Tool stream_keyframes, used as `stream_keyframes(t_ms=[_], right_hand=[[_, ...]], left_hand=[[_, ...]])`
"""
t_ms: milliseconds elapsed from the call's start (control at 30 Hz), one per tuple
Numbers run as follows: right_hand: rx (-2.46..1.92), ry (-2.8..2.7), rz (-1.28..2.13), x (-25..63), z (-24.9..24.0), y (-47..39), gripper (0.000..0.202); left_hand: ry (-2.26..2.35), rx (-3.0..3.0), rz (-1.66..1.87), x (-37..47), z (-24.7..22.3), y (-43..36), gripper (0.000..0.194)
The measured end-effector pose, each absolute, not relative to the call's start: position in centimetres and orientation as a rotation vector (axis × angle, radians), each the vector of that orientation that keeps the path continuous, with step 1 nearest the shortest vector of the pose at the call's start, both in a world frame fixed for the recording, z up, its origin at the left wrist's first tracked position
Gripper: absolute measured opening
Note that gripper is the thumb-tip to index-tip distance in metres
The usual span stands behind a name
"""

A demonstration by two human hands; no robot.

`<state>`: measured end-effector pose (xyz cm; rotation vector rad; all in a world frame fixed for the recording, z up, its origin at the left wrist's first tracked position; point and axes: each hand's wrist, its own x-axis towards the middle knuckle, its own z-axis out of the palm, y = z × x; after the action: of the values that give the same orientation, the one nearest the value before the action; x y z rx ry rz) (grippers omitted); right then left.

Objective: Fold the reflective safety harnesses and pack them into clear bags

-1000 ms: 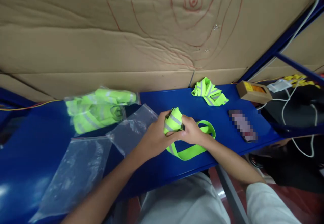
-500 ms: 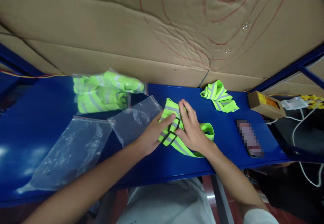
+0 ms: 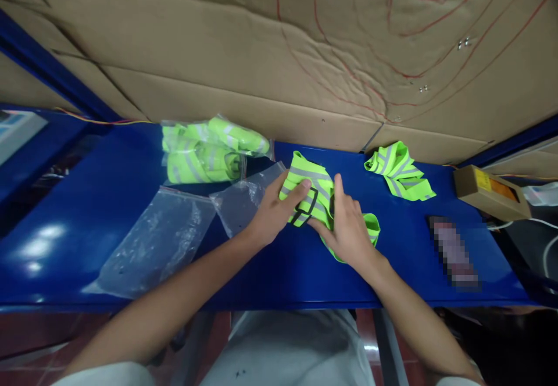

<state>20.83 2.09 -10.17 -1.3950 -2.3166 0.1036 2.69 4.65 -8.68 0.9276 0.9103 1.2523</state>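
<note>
A neon yellow reflective strap (image 3: 310, 172) with grey stripes and black buckles (image 3: 306, 204) lies partly folded between my hands. My left hand (image 3: 279, 203) grips its left side, the thumb pressed on top near the buckles. On the right side, my right hand (image 3: 347, 226) has closed around the strap's edge, its thumb under the folded part and its index finger pointing up. A loop of the strap (image 3: 372, 227) shows beyond the right hand. Behind my left hand lies an empty clear zip bag (image 3: 244, 197), its right end partly hidden.
Bagged neon straps (image 3: 203, 156) lie at the back left of the blue table (image 3: 270, 278). Another clear bag (image 3: 152, 246) is at front left. A loose neon strap (image 3: 399, 171), a small cardboard box (image 3: 490, 194) and a blurred phone (image 3: 454, 252) lie to the right. Cardboard (image 3: 218, 54) stands behind.
The folded strap has been lifted and tilted a little, and my right hand has gone from lying flat on it to gripping its right edge. The camera view has turned left.
</note>
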Motion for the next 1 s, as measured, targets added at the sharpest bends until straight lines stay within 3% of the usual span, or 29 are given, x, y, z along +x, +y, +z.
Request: stream_keyframes(t_ms=[167, 333, 433, 567, 700, 867, 1000], right_hand=[[-1.306, -2.472, -0.163, 22.0, -10.2, 3.0, 0.094], [-1.231, -2.429, -0.139, 21.9, -10.5, 2.6, 0.095], [-1.182, -2.398, 0.116, 22.2, -9.9, 2.3, 0.097], [-0.979, -2.227, 0.873, 24.5, -7.7, 3.3, 0.111], [-0.826, -1.892, 1.204, 26.2, -6.3, 5.9, 0.090], [-0.794, -2.048, 1.636, 24.1, -7.6, 6.8, 0.046], [-1.071, -1.918, 1.540, 23.2, -8.4, 6.2, 0.047]], left_hand=[[0.759, 0.618, 0.996, 2.0, -8.5, 5.3, 0.043], [0.702, 0.582, 0.895, 2.0, -8.7, 5.3, 0.044], [0.773, 0.670, 0.930, 1.9, -8.8, 5.4, 0.048], [0.919, 0.981, 1.071, 0.2, -7.9, 5.6, 0.048], [0.911, 1.381, 0.969, -1.9, -5.7, 5.1, 0.045], [0.991, 1.537, 0.889, -2.2, -4.0, 4.6, 0.037], [1.123, 1.490, 0.967, -1.8, -3.9, 5.1, 0.031]])
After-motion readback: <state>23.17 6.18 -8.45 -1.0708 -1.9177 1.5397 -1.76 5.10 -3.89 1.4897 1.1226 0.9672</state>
